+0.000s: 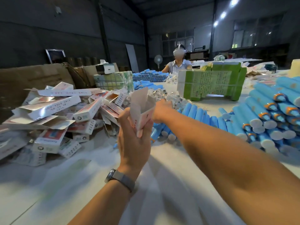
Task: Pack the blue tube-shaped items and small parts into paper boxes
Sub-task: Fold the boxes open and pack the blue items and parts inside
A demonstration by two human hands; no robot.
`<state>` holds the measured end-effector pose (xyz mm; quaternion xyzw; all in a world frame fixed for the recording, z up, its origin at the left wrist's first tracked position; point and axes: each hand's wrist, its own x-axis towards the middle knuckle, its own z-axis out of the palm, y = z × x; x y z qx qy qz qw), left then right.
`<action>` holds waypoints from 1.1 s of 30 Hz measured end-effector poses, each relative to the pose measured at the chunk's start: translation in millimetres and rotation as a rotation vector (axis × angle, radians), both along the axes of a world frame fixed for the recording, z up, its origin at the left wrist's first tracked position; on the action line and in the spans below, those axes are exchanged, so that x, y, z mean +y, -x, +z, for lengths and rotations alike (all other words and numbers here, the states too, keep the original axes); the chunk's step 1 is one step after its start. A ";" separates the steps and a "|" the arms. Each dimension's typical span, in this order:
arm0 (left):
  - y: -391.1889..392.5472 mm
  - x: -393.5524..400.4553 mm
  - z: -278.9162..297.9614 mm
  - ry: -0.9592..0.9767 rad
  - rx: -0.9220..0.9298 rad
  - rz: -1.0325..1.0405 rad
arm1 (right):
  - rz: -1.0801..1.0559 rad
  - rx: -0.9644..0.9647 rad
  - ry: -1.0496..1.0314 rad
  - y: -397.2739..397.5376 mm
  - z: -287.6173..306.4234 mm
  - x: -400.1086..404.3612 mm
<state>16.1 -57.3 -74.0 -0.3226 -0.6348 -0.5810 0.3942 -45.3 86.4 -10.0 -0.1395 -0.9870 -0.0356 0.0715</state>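
My left hand (pixel 133 135) grips an upright paper box (pixel 142 109) whose top flaps stand open. My right hand (pixel 160 109) reaches past the box to the heap of small parts in clear wrappers (pixel 172 96); its fingers are hidden behind the box, so I cannot tell their grip. Blue tubes (pixel 191 111) lie in a row just right of that hand. A big stack of blue tubes (pixel 267 117) with white caps fills the right side. Packed and folded paper boxes (pixel 65 111) lie piled on the left.
A green bundle of flat cartons (pixel 211 83) stands behind the parts heap, a second wrapped bundle (pixel 113 80) to its left. More blue tubes (pixel 149 77) lie far back, where another person (pixel 178 62) sits. Brown cartons (pixel 32 77) border the left. White table (pixel 162 176) in front.
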 end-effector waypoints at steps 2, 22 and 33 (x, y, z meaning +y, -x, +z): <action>1.5 -2.0 1.5 0.002 -0.004 0.012 | 0.052 -0.024 0.018 11.9 -7.4 -5.5; -56.0 24.6 -1.4 0.031 -0.140 -0.348 | 0.469 0.978 0.899 -194.5 60.8 3.0; -66.5 32.4 -2.2 0.057 -0.028 -0.298 | 0.562 0.699 0.424 -259.7 73.8 -2.1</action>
